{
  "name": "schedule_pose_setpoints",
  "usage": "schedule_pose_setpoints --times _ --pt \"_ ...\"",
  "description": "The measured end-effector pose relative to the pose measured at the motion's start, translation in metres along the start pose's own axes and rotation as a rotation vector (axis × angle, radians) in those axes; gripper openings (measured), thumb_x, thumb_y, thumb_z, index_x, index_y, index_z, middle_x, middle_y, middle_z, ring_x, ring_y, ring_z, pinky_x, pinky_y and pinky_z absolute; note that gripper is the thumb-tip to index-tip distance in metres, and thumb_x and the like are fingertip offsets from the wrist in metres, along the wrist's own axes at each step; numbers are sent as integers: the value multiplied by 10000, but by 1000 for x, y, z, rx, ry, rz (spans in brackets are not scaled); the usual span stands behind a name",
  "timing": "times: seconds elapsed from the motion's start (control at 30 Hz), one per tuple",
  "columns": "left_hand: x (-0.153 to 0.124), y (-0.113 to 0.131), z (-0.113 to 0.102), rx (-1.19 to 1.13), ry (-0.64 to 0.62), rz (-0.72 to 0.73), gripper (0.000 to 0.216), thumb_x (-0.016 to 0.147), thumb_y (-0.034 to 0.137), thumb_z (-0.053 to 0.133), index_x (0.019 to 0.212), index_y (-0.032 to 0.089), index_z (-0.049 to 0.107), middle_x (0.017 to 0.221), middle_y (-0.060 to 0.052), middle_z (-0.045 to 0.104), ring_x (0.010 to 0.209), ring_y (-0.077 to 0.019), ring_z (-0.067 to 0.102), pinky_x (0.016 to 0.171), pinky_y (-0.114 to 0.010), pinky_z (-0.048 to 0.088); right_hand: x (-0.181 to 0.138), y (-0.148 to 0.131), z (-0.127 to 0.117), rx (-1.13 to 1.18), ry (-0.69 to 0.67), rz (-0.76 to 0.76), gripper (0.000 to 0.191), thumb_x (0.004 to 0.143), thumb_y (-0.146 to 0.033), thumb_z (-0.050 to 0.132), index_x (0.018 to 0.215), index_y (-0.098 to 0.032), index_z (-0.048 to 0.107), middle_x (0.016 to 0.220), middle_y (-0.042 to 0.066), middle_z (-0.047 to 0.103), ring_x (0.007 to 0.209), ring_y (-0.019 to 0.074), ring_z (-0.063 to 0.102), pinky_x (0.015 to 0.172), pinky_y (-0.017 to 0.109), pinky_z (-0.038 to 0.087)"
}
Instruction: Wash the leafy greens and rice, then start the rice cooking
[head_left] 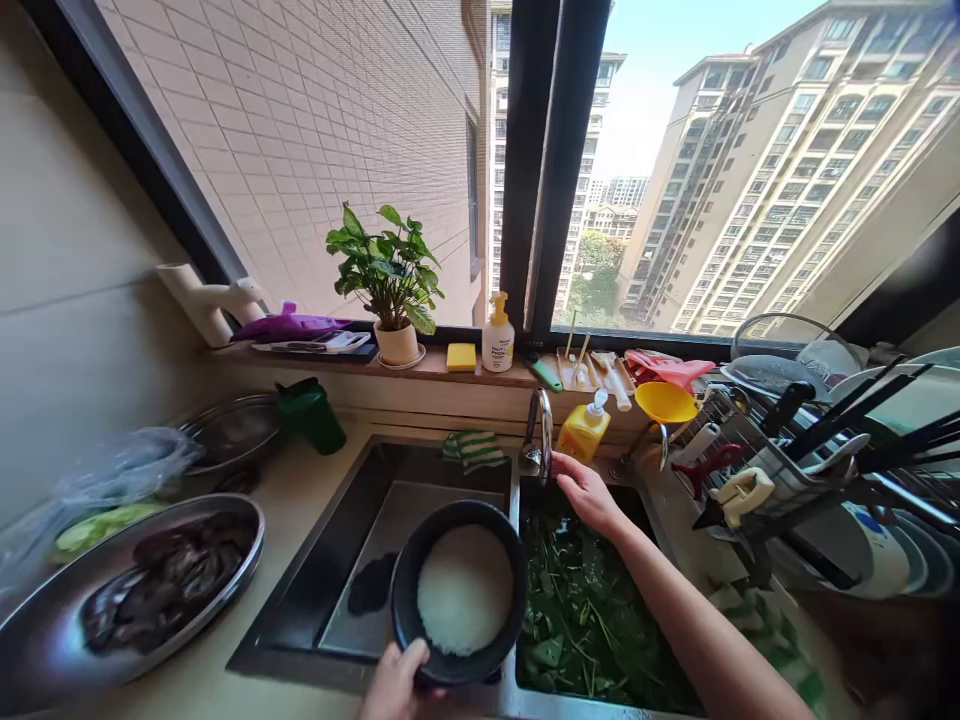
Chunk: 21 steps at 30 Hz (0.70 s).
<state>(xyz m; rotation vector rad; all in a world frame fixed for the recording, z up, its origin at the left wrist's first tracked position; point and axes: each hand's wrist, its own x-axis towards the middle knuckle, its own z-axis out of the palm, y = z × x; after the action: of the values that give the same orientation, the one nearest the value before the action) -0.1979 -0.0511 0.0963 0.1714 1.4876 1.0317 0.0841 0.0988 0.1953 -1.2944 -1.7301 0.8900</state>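
My left hand (400, 678) grips the near rim of a round black pot (401, 590), thumb over the edge. White rice (466, 588) lies inside it, looking cloudy. The pot hangs over the left sink basin (300, 560), close to the divider. My right hand (589, 492) reaches across the right basin, its fingers closed at the end of the chrome faucet spout (545, 420). No stream of water shows clearly. Below my right arm, leafy greens (585, 610) soak in the right basin.
At left stands a metal bowl (251, 585) of dark, wet-looking pieces. A green jug (311, 415) and striped cloth (476, 450) are behind. The sill holds a potted plant (390, 260), sponge (461, 357) and pump bottle (498, 335). A crowded dish rack (795, 450) is right.
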Motion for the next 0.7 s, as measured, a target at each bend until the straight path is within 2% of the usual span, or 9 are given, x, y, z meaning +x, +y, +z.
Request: schedule_pose_setpoints --times 0.07,0.13,0.2,0.23,0.37,0.43,0.57,0.7 --pt "5 7 40 30 -160 -2 171 640 120 597 694 208 460 528 41 545 492 -137 545 409 -229 462 9 -6 1 -20 -94 -25 484 760 -194 387 1187 -226 610 1142 18 667 1079 189 589 1016 391 411" --pt "10 10 70 64 -248 -25 165 685 115 550 792 206 464 558 51 547 492 -116 546 421 -209 460 19 -4 3 -22 -221 -44 548 748 -141 364 1246 -242 568 1185 3 647 1093 173 582 1012 369 412" --pt "16 9 89 86 -288 -59 198 713 115 515 879 208 459 584 54 544 477 -103 535 414 -199 451 30 7 8 -79 -309 -41 607 740 -103 361 1315 -236 501 1257 15 605 1134 165 559 1020 346 397" --pt "20 8 95 93 -302 -71 223 726 118 504 923 209 454 605 52 547 477 -99 535 413 -197 451 36 15 11 -159 -303 -13 609 747 -96 370 1332 -220 480 1288 37 581 1161 171 539 1027 344 384" --pt "36 4 106 139 -299 -85 316 760 120 466 1057 213 412 665 43 538 483 -89 533 404 -185 444 59 54 22 -645 -155 205 578 806 -147 464 1380 -178 404 1330 138 524 1171 229 526 961 339 402" --pt "40 7 108 162 -316 -90 345 765 118 451 1093 210 398 700 32 543 485 -86 533 405 -184 444 70 67 24 -791 -171 270 595 819 -168 496 1399 -197 368 1266 145 572 1094 240 576 871 320 436" --pt "45 19 108 204 -386 -84 417 772 129 444 1174 214 369 845 -15 589 525 -87 558 437 -195 467 86 79 21 -852 -273 274 514 784 -131 540 1287 -231 509 1078 117 678 976 250 632 775 297 444" --pt "45 28 105 240 -387 -21 541 805 197 446 1313 280 283 1149 -88 568 643 -115 601 518 -246 523 99 79 19 -855 -346 244 342 795 -177 552 1122 -231 636 1031 101 700 945 244 641 751 279 447"
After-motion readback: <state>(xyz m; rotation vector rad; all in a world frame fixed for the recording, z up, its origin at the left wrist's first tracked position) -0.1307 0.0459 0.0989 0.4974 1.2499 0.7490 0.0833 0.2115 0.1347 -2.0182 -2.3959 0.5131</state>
